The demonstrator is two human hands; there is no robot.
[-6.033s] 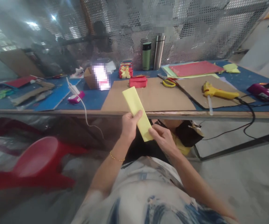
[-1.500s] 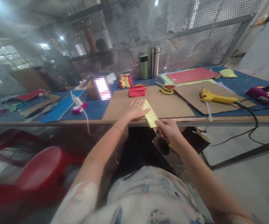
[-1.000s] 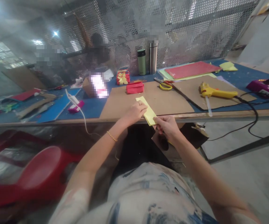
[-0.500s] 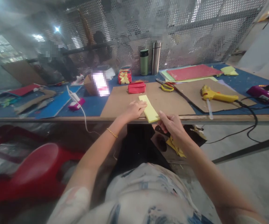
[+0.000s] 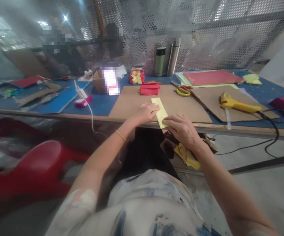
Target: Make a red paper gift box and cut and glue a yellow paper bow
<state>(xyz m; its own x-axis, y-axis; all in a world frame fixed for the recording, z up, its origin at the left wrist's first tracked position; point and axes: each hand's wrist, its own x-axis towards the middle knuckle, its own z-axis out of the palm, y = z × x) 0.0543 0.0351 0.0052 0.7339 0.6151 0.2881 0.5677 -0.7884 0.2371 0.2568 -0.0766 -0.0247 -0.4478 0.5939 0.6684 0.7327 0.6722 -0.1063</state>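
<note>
A folded strip of pale yellow paper (image 5: pixel 161 114) lies at the front edge of the brown cardboard sheet (image 5: pixel 129 98), slightly slanted. My left hand (image 5: pixel 145 113) holds down its left side, fingers together and bent over the upper half. At the lower right corner, the fingers and thumb of my right hand (image 5: pixel 183 128) are closed on the strip; part of the thumb is hidden. Just beyond the strip sits a small red box-like folded piece (image 5: pixel 150 89). Behind that stands a red item with a yellow bow (image 5: pixel 137 76).
Yellow-handled scissors (image 5: pixel 182 91) and a yellow glue gun (image 5: pixel 240 104) lie to the right. A green bottle (image 5: pixel 160 64) and a steel flask (image 5: pixel 173 62) stand at the back. Red sheets (image 5: pixel 213 77) are stacked behind the glue gun. A white cable (image 5: pixel 92 121) hangs off the left edge.
My right hand has come in over the strip's lower right corner, its fingers now covering more of it. The strip looks narrower. The whole view has shifted slightly.
</note>
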